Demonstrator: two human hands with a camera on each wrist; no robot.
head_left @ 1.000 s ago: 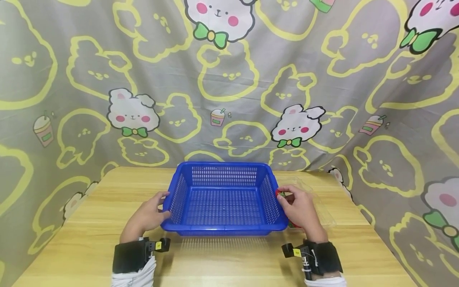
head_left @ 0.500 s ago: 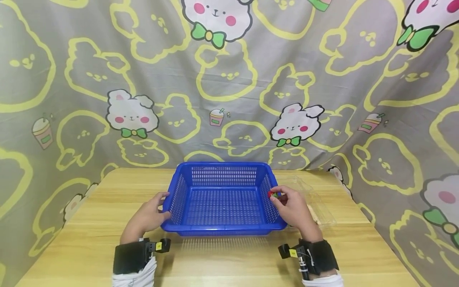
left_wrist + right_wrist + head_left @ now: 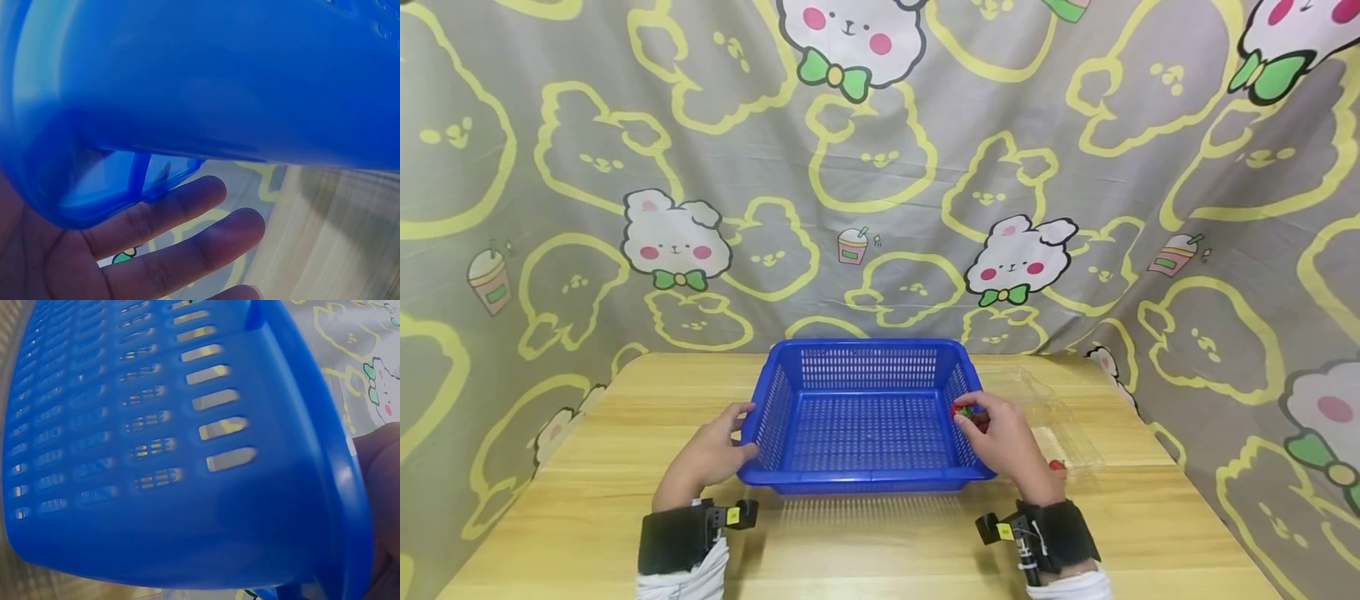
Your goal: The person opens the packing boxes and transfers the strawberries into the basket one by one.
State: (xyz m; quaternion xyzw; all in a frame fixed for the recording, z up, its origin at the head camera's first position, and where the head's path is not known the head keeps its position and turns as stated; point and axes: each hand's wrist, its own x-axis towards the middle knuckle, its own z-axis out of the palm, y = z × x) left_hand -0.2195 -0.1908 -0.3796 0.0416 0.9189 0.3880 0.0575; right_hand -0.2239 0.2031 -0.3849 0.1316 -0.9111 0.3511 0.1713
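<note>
A blue plastic basket with slotted walls stands mid-table in the head view. My right hand pinches a red strawberry with green leaves, over the basket's right rim. At the opposite side, my left hand touches the rim; the left wrist view has its fingers nearly straight beneath the basket's edge. To the right lies a clear plastic box, partly behind my right arm, with another strawberry at its near end. In the right wrist view the basket wall hides the held strawberry.
The pale wooden table carries the basket and box. A grey curtain with yellow outlines and white bunny faces hangs behind and along both sides. A black camera band is strapped round my right wrist, another on the left.
My right hand has lifted the strawberry from beside the basket and moved left over its right rim. More of the clear box and the second strawberry now show. My left hand stays put.
</note>
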